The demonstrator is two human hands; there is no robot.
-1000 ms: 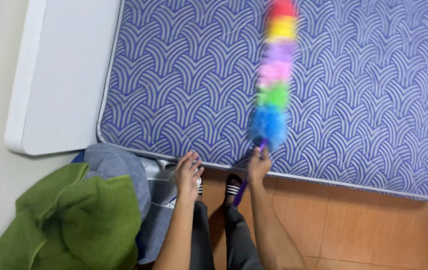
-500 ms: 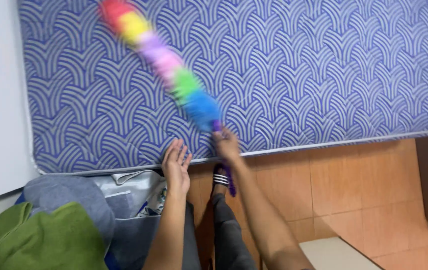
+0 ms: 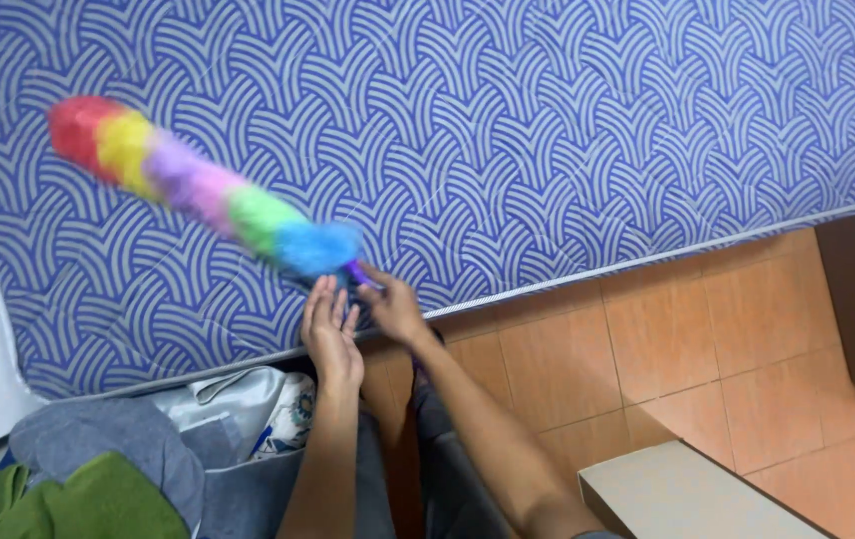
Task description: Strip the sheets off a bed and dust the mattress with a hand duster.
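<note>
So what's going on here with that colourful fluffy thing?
A person is holding a rainbow duster by its purple handle in the right hand, its fluffy head lying across a blue patterned mattress. The left hand is open beside it, holding nothing. A pile of clothes sits on the floor at the mattress edge.
</note>
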